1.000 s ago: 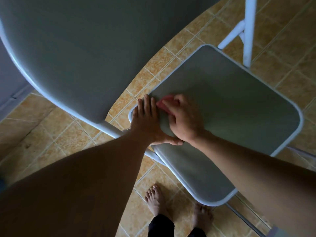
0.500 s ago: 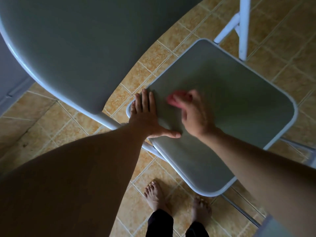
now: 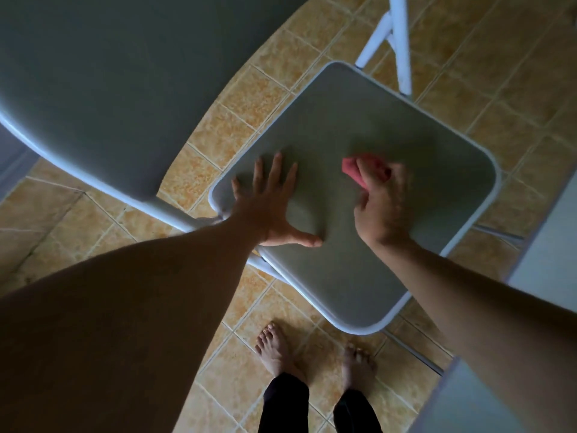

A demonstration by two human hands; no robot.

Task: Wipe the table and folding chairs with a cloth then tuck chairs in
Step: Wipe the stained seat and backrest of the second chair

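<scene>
1. Here the left hand (image 3: 268, 203) lies flat and wide open on the chair seat (image 3: 359, 260), fingers spread and thumb out to the side. I think it presses down to keep the folding chair steady during the wiping, because such a chair can shift easily on smooth floor.
2. The right hand (image 3: 382, 203) is closed around a pink cloth (image 3: 354, 168), which is bunched under the fingers; only a small corner shows ahead of the fingertips. The hand looks blurred, so it is probably in a wiping stroke over the seat. The cloth is on the seat, beside the left hand but not touching it.
3. The seat is a grey square panel with rounded corners, matte and smooth, inside a thin pale metal rim. It looks hard, so the cloth should slide over it without catching.
4. Beyond the left hand is the chair backrest (image 3: 109, 89), a wide grey panel with the same pale tube frame along its edge.
5. Beyond the right hand stands a white leg (image 3: 401, 42); I cannot tell if it belongs to the desk or to another chair.
6. The floor (image 3: 243, 98) is made of glossy orange-brown tiles with light joints. The bare feet (image 3: 278, 350) stand close to the near corner of the seat.
7. The wiping of this seat seems to be in progress; tucking the chair in is not yet done.
</scene>
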